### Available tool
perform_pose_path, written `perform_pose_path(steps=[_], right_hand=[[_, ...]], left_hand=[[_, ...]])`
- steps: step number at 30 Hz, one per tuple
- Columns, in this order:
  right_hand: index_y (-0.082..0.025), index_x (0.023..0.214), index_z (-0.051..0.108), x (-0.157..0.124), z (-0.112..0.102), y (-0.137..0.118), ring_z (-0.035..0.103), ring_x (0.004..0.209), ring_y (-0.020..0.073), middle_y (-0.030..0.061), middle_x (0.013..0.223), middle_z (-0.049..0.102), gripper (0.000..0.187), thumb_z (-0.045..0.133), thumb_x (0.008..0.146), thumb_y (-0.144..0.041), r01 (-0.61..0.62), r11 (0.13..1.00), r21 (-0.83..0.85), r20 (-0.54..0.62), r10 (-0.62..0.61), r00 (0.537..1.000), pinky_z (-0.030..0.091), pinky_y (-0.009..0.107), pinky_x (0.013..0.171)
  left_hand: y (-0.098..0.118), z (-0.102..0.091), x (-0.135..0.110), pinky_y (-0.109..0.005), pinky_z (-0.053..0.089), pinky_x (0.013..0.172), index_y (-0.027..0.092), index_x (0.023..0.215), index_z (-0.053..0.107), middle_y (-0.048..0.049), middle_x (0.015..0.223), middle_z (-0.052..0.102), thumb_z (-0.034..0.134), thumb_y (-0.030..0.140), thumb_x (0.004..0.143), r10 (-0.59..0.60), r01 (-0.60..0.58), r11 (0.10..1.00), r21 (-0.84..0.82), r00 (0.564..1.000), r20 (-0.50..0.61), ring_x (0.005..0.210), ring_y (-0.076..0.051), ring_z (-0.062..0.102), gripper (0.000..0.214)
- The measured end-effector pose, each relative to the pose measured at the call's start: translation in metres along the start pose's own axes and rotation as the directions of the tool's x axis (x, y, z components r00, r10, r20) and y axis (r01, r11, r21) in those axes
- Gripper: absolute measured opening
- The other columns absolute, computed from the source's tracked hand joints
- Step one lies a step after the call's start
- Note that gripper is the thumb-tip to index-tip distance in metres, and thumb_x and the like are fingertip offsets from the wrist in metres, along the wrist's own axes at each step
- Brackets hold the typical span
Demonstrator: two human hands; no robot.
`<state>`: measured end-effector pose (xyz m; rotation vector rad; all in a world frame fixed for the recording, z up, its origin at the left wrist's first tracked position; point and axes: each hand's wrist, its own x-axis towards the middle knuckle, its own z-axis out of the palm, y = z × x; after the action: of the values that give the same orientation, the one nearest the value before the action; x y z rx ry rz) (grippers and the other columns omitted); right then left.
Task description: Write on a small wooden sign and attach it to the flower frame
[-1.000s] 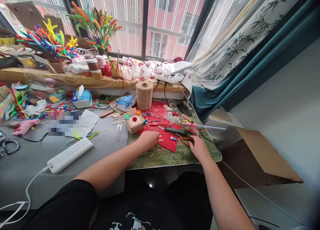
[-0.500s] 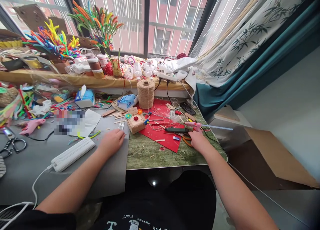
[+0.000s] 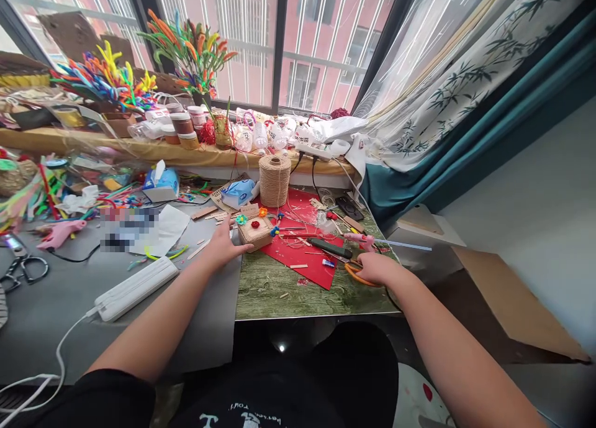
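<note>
Two hands are spread across the cluttered craft table (image 3: 298, 294). The left hand (image 3: 222, 246) is laid open with fingers splayed, its fingertips touching or just beside the left face of the small twine-wrapped box (image 3: 254, 230). That box stands at the near-left corner of the red paper sheet (image 3: 307, 254), with tiny flowers set on and around its lid. The right hand (image 3: 378, 268) is curled over the orange-handled scissors (image 3: 357, 274), which lie by the sheet's right edge, near the pink glue gun (image 3: 361, 238). Whether the handles are actually gripped cannot be told.

The box is best clasped low down by its flat sides, so that the small decorations on top are not crushed and the twine wrapping is not dragged loose. The scissors are best lifted with the blades kept shut and turned away from the glue gun. The twine spool (image 3: 274, 179) behind the box is best left undisturbed.
</note>
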<state>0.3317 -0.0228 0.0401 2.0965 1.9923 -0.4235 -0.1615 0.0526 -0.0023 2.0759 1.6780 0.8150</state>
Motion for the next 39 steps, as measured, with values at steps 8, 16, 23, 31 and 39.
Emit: perform_pose_path(steps=[8,16,23,31,39], right_hand=[[-0.022,0.067,0.063,-0.062,0.009,0.031,0.059,0.058,0.0186,0.0020,0.067,0.068,0.020,0.075,0.075,-0.037,-0.021,0.992,0.128,0.052,0.014,0.999,0.031,0.029,0.053],[-0.022,0.082,0.061,-0.118,0.088,0.004,0.062,0.072,0.0201,0.0001,0.077,0.068,0.020,0.067,0.083,-0.042,0.082,0.759,0.646,-0.068,-0.050,0.996,0.043,0.027,0.062],[-0.025,0.093,0.062,-0.115,0.101,-0.026,0.069,0.079,0.0249,0.0043,0.087,0.074,0.016,0.061,0.088,-0.040,0.042,0.765,0.642,-0.263,0.169,0.950,0.047,0.030,0.068],[-0.025,0.096,0.066,-0.079,0.093,-0.037,0.070,0.087,0.0260,0.0073,0.098,0.075,0.018,0.065,0.089,-0.041,-0.062,0.936,0.347,-0.412,0.211,0.887,0.039,0.030,0.064],[-0.024,0.105,0.068,-0.070,0.100,-0.041,0.071,0.100,0.0270,0.0076,0.108,0.076,0.022,0.065,0.093,-0.042,-0.033,0.965,0.260,-0.513,0.167,0.842,0.043,0.033,0.072]], left_hand=[[0.007,-0.004,0.026,-0.055,0.045,0.117,0.029,0.164,0.023,-0.0158,0.161,0.043,0.090,0.049,0.065,0.079,-0.032,0.929,-0.368,0.990,0.114,0.139,-0.037,0.054,0.121],[0.003,0.004,0.035,-0.054,0.048,0.116,0.030,0.166,0.013,-0.0159,0.165,0.036,0.088,0.039,0.066,0.113,-0.027,0.910,-0.414,0.976,0.185,0.140,-0.036,0.054,0.126],[-0.007,-0.005,0.028,-0.059,0.039,0.121,0.031,0.167,-0.001,-0.0191,0.167,0.033,0.088,0.038,0.067,0.058,0.008,0.920,-0.391,0.986,0.158,0.150,-0.040,0.041,0.134],[-0.007,-0.012,0.002,-0.057,0.047,0.115,0.035,0.167,-0.002,-0.0180,0.161,0.044,0.089,0.045,0.068,0.067,0.029,0.923,-0.384,0.970,0.235,0.141,-0.037,0.054,0.135],[-0.004,0.007,0.022,-0.057,0.042,0.119,0.031,0.167,-0.008,-0.0218,0.167,0.034,0.089,0.044,0.067,0.036,0.039,0.927,-0.373,0.981,0.191,0.153,-0.038,0.039,0.140]])
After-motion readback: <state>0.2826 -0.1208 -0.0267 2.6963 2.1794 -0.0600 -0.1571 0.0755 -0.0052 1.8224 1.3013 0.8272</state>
